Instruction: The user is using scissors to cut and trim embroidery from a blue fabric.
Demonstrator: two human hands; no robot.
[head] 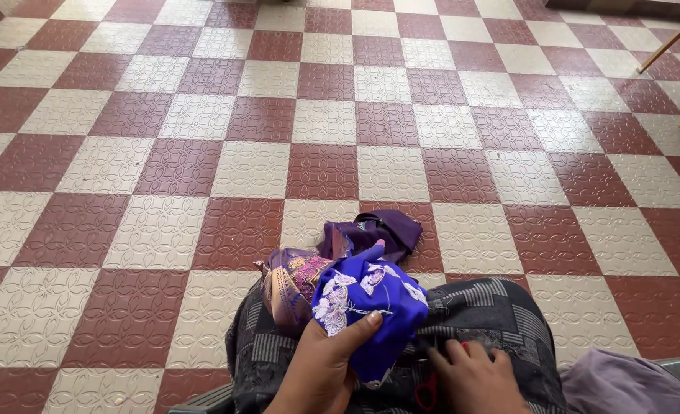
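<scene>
Left grip pinches blue cloth, thumb on top.
Right hand, beside it, half cut off; its grip unclear, red handle beneath.

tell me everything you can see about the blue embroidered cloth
The blue cloth is bright royal blue, soft-looking fabric with white and lilac floral embroidery. It sits bunched and draped over the left hand, whose thumb presses its lower edge, above the person's lap. It lies against a purple and gold patterned fabric behind it.

Blue embroidered cloth, soft and matt, embossed semi-gloss floor tiles, woven patterned lap fabric
</scene>
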